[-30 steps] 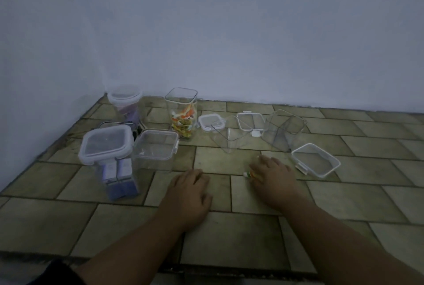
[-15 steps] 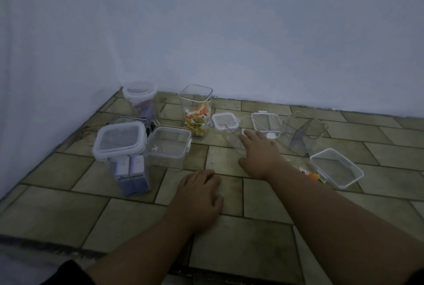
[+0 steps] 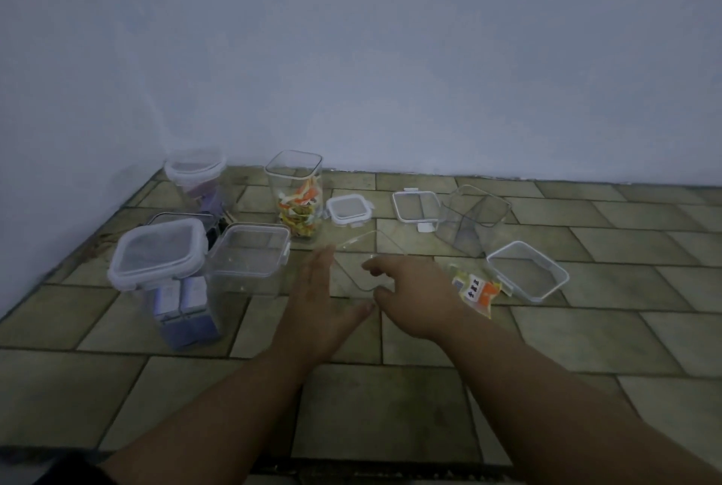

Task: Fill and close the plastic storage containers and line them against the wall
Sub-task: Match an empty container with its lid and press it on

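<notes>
An empty clear container (image 3: 361,260) lies tilted on the tiled floor between my hands. My right hand (image 3: 410,291) curls around its near rim, thumb below and fingers above. My left hand (image 3: 316,301) is flat and open against its left side. An orange and yellow sachet (image 3: 474,289) lies just right of my right hand. A tall open container (image 3: 297,191) holds several colourful sachets. A closed white-lidded container (image 3: 156,254) holds purple and white packets, with a lidded clear container (image 3: 250,250) next to it.
Another lidded container (image 3: 195,172) stands in the left corner by the wall. A small lid (image 3: 347,209), a square lid (image 3: 414,205) and a large lid (image 3: 527,269) lie loose. An empty container (image 3: 472,219) leans tilted at the right.
My right hand has pulled the empty clear container nearer to me. My left hand has lifted off the floor and moved up against the container's left side.
</notes>
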